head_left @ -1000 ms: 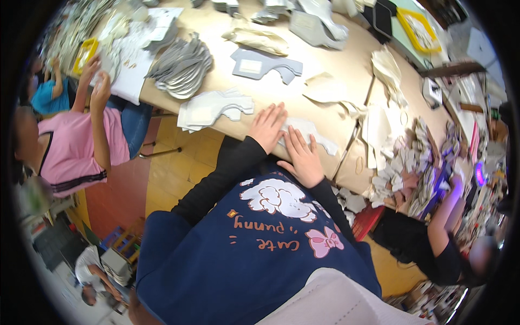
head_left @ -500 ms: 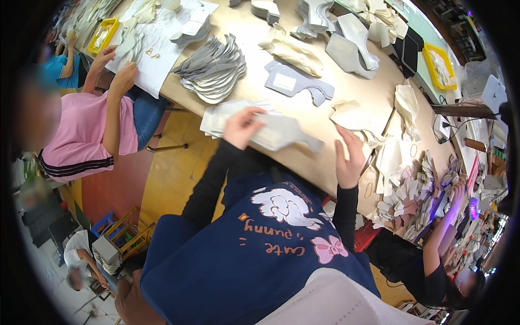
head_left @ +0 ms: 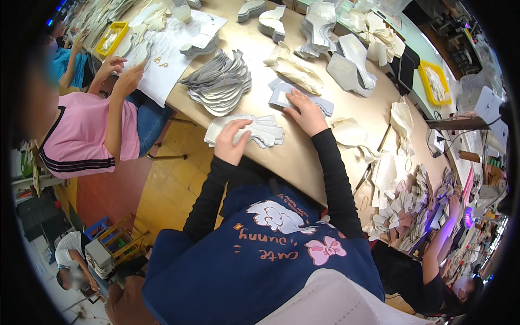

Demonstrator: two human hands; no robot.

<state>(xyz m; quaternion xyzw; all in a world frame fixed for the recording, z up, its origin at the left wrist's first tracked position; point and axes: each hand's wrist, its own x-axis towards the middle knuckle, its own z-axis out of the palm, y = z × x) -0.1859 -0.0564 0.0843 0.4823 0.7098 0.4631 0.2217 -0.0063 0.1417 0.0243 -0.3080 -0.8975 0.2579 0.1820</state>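
My left hand [head_left: 232, 142] rests at the near edge of a loose pile of pale cut pieces [head_left: 265, 131], thumb and fingers apart. Farther out and to the right, my right hand [head_left: 307, 112] lies over flat grey cut pieces [head_left: 280, 96], its fingertips on the top one and its thumb spread away. Part of those grey pieces is hidden under that hand. Just beyond them is a bundle of cream pieces [head_left: 295, 73]. A fanned stack of grey pieces [head_left: 219, 84] lies left of them, beyond the pale pile.
More stacked grey pieces [head_left: 351, 70] and cream scraps [head_left: 349, 132] lie on the table [head_left: 303, 162]. A yellow tray [head_left: 435, 84] stands at far right. To the left a person in a pink shirt [head_left: 89, 130] handles pieces; another person works at right by a purple light.
The pale piece my left hand was holding now lies on the pile. My right hand has moved forward and left, from the table edge onto the grey pieces.
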